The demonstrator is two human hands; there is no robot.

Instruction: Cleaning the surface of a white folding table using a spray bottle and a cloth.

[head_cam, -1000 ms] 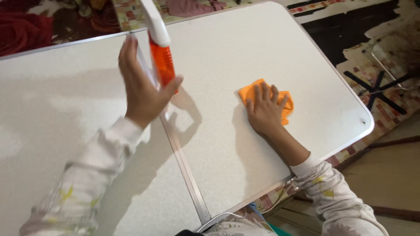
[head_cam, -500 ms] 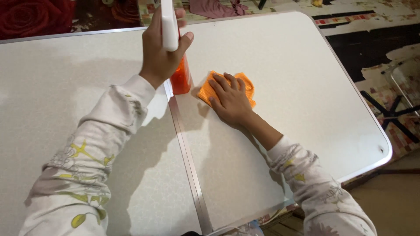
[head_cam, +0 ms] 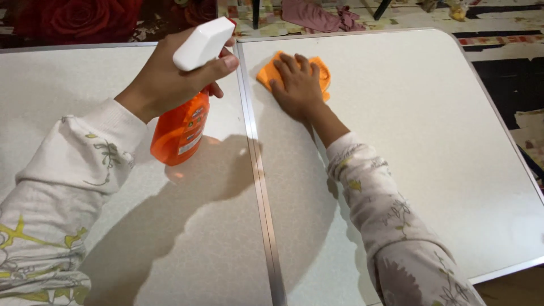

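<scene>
Head camera looks steeply down, close over the white table (head_cam: 396,141).

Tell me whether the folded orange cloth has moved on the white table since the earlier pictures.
Yes. The orange cloth under the right hand slid from mid-panel toward the metal centre seam and the table's far edge.

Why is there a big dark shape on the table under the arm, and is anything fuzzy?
Head view: light from above makes the left hand, its arm and the orange spray bottle cast a soft grey shadow on the white table. The right hand, flat on the orange cloth, casts a thinner one. Everything looks fairly sharp, with no strong glare.
</scene>
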